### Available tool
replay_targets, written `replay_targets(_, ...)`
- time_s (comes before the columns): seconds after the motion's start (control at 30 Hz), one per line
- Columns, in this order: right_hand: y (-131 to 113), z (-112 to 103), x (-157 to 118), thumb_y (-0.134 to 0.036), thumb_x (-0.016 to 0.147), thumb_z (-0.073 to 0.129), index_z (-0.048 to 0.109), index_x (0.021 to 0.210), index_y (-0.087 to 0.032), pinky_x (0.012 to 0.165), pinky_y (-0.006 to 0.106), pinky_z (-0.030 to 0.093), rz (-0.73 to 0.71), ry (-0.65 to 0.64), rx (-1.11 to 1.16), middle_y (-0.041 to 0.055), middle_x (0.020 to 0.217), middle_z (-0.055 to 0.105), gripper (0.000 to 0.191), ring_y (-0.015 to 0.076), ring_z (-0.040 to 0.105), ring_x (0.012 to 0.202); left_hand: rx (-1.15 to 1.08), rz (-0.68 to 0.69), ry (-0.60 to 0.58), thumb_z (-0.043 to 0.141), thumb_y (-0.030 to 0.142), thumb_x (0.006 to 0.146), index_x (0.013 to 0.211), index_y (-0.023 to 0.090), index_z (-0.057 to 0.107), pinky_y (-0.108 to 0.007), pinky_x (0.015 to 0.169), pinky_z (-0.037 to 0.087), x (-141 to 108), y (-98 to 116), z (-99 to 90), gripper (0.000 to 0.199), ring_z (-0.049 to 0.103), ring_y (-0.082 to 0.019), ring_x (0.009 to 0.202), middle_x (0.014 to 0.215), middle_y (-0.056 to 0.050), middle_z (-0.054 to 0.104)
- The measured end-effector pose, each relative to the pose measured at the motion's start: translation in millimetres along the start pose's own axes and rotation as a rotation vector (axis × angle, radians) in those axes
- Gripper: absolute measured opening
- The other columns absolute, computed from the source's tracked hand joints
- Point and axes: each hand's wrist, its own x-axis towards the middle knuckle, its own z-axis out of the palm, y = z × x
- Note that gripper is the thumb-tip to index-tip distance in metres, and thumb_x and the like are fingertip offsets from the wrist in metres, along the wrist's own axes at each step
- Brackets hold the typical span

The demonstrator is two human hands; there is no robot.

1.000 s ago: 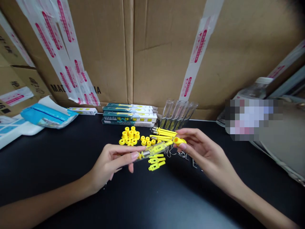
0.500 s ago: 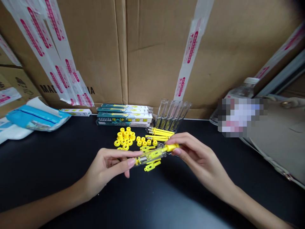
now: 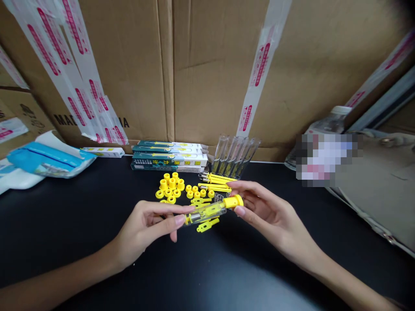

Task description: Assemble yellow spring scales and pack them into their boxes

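My left hand [image 3: 145, 229] is closed around the left end of a clear plastic tube [image 3: 210, 211], part of a spring scale. Inside the tube I see yellow parts and a silvery metal piece. At its right end sits a flanged yellow cap [image 3: 232, 201], with the thumb and fingers of my right hand [image 3: 269, 211] around it. The tube is held nearly level, its right end slightly higher. Beneath and behind it lie flat yellow pieces [image 3: 207, 225], partly hidden, and small metal springs [image 3: 219, 197].
Yellow flanged caps [image 3: 171, 183] and small yellow rings [image 3: 195, 194] stand behind the hands, beside yellow rods [image 3: 217, 187]. Farther back are stacked boxes [image 3: 168, 162] and several clear tubes [image 3: 235, 155]. A blue packet [image 3: 48, 155] lies left; a bottle [image 3: 327, 123] and bag [image 3: 379, 185] are right.
My right fingers have shifted on the yellow cap, baring more of it. The cap now sits in line with the tube. My left hand is almost unmoved.
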Motion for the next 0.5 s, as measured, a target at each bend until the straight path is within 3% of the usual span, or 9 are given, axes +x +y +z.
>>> replay_targets(0.17,0.7,-0.3,1.4,-0.032,0.085,0.077,0.069,0.113,-0.026,0.083,0.033,0.061,0.053,0.016,0.052,0.006,0.103,0.072,0.03,0.02,0.07,0.092,0.005,-0.045,0.034,0.069,0.036,0.084,0.107,0.02,0.081,-0.017,0.03,0.014,-1.5,3.5,0.6,0.031,0.031,-0.004,0.036,0.052,-0.001,0.063)
replay_targets(0.5,3.3,3.6,0.3,-0.024,0.082,0.079,0.076,0.099,-0.025,0.082,0.03,0.063,0.007,0.041,0.067,0.0046,0.104,0.072,0.018,0.0184,0.071,0.089,-0.011,-0.045,-0.03,0.069,0.041,0.083,0.109,0.018,0.08,-0.015,0.026,0.015,2.3,-0.7,-3.4,0.036,0.032,-0.004,0.031,0.049,-0.001,0.063)
